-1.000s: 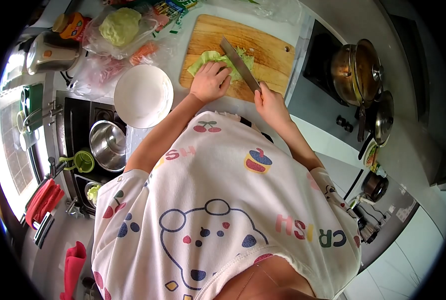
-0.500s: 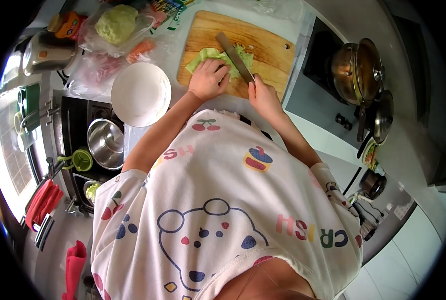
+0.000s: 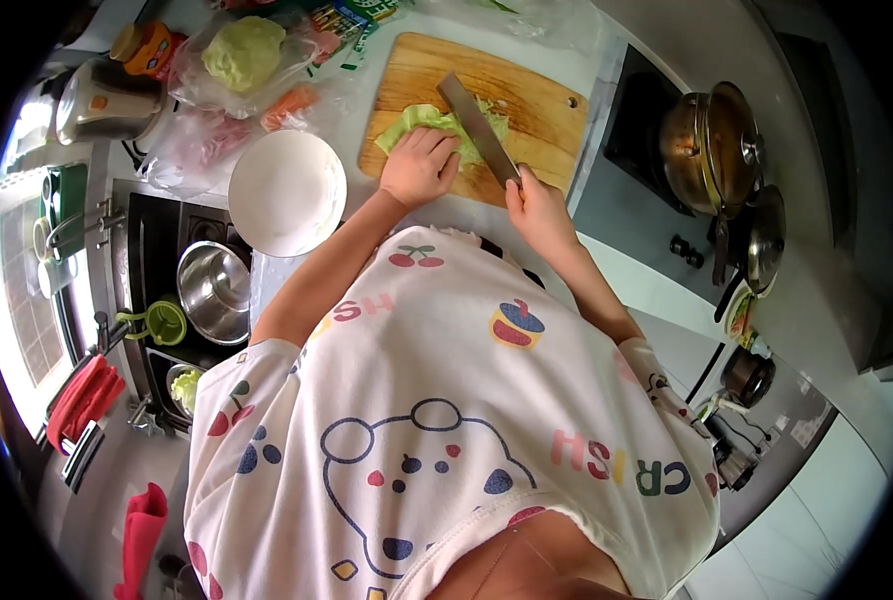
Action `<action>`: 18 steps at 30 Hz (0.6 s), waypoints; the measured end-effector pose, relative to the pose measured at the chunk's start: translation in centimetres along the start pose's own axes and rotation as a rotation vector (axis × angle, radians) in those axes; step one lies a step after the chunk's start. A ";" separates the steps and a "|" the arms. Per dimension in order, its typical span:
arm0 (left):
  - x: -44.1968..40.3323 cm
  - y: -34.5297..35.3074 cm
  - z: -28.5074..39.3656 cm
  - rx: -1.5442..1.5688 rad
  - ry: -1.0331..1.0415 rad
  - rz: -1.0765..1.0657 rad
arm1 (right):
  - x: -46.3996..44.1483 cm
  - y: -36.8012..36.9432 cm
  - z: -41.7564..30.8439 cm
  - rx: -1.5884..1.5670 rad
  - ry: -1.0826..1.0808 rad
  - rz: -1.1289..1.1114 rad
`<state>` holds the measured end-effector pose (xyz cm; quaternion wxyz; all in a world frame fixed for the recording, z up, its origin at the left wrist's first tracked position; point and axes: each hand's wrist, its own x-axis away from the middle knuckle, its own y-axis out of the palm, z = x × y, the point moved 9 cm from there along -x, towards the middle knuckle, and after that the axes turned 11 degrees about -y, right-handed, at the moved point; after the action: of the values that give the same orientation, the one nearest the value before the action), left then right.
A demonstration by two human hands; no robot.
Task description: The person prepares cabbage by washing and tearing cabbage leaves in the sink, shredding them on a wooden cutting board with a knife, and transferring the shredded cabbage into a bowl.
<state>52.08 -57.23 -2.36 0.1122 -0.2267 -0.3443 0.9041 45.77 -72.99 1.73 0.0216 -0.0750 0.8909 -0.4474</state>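
Left hand: the left hand (image 3: 421, 168) lies over the near side of the green leaves (image 3: 404, 124), fingertips bent down onto them; whether it pinches them or only presses, I cannot tell.
Right hand: the right hand (image 3: 540, 207) is wrapped around the handle of the knife (image 3: 478, 128).
Knife: its broad blade slants across the leaves, just beside the left fingers, its tip pointing away from the person.
Leaves: on the left part of the wooden cutting board (image 3: 541, 115), with small shreds around the blade.
Plate: a round white plate (image 3: 286, 190) is left of the board, near the left forearm.
Bags: beyond the plate, a pale green cabbage (image 3: 243, 53) sits in clear plastic.
Sink: a metal bowl (image 3: 214, 292) is beside a green strainer (image 3: 166, 322).
Stove: a lidded pot (image 3: 688, 155) stands right of the board.
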 end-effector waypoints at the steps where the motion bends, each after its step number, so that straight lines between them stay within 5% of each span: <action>1: 0.0 -0.1 0.0 0.002 0.002 0.008 | 0.0 0.2 0.1 0.008 0.008 -0.020; 18: -0.3 -0.1 -0.2 0.008 -0.013 0.009 | -1.2 1.4 0.9 -0.007 0.042 -0.095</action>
<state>52.40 -57.11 -2.30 0.1066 -0.2220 -0.3404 0.9074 46.88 -72.73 0.03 -0.0185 -0.1078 0.8882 -0.4464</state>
